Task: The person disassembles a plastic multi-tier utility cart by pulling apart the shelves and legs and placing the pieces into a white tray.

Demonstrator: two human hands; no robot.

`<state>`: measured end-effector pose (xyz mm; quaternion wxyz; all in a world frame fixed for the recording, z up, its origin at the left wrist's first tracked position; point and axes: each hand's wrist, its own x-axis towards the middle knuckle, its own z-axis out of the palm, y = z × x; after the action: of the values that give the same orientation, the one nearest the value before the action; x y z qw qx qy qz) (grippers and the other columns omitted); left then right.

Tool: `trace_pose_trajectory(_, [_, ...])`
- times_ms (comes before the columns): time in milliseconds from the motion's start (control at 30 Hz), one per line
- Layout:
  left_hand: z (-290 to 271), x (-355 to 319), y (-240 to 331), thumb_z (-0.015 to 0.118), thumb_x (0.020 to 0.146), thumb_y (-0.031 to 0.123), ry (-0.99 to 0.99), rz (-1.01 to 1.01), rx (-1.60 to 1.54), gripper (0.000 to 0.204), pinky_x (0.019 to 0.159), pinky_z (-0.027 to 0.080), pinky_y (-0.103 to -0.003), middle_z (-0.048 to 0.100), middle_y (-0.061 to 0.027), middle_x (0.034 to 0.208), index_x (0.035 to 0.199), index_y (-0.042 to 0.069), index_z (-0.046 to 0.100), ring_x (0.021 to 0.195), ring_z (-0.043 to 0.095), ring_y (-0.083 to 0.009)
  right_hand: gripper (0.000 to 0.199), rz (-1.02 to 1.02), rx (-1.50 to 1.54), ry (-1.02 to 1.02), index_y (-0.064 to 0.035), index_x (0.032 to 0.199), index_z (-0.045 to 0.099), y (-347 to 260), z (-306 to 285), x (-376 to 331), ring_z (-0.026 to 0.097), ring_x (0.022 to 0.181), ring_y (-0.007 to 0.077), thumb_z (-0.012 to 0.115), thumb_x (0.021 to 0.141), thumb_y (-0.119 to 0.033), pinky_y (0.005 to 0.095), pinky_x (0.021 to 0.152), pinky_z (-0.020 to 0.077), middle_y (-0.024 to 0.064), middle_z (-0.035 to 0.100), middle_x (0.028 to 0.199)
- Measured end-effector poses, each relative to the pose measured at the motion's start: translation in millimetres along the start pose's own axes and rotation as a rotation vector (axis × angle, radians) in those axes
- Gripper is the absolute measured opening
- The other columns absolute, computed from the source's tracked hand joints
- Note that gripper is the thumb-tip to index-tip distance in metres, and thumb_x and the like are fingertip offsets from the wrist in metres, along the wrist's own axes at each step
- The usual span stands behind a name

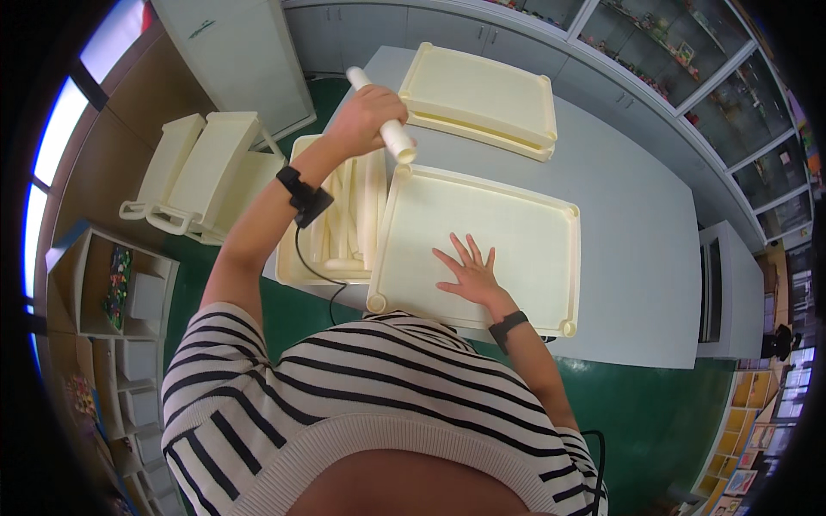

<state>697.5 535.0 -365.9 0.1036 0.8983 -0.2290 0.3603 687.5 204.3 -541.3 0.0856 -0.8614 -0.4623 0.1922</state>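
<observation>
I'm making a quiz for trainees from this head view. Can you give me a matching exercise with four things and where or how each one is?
Things:
1. left hand
2. right hand
3. stacked trays
4. box of tubes

States:
A. lying flat, fingers spread, on the near tray
B. at the far end of the grey table
C. gripping a white tube
D. left of the near tray

Pairs: 1-C, 2-A, 3-B, 4-D

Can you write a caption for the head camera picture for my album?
Left hand holds a white tube above a cream tray while the right hand presses flat on it.
</observation>
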Motion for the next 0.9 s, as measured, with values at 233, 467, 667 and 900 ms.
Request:
trace_pose_trajectory(233, [24,-150,11,0.064,0.077,0.03,-0.38,-0.335,0.248,0.041,0.095,0.041,-0.044,0.049,-0.0134,0.13,0.117,0.019,0.057,0.114,0.052,-0.034,0.073,0.01,-0.007,0.004,-0.0412,0.14,0.026,3,3,2,-0.004,0.14,0.0309,0.055,0.077,-0.062,0.0682,0.102,-0.0022,0.0012,0.002,0.154])
trace_pose_trajectory(467, [38,-237,23,0.05,0.065,-0.014,-0.687,-0.599,0.003,0.06,0.103,0.037,-0.039,0.036,-0.0133,0.141,0.119,0.014,0.055,0.134,0.027,-0.0338,0.074,0.016,-0.024,-0.026,-0.0417,0.141,0.023,2,1,1,-0.006,0.14,0.0313,0.054,0.078,-0.063,0.0681,0.102,-0.0028,0.0017,0.0,0.154])
trace_pose_trajectory(667, [49,-250,14,0.046,0.064,-0.015,-0.55,-0.652,-0.184,0.057,0.107,0.032,-0.039,0.033,-0.0104,0.143,0.115,0.01,0.057,0.136,0.021,-0.0344,0.074,0.012,-0.022,-0.025,-0.0408,0.142,0.023,2,-2,4,-0.007,0.14,0.0313,0.054,0.078,-0.062,0.0684,0.102,-0.0025,0.0019,0.0,0.154])
trace_pose_trajectory(900, [41,-222,30,0.05,0.068,-0.007,-0.67,-0.746,-0.106,0.043,0.105,0.033,-0.041,0.043,-0.0139,0.135,0.108,0.005,0.059,0.133,0.028,-0.0354,0.066,0.005,0.191,0.193,-0.0262,0.137,0.038,38,-16,-14,0.014,0.138,0.0336,0.064,0.079,-0.044,0.0642,0.104,0.008,0.0102,0.02,0.149])
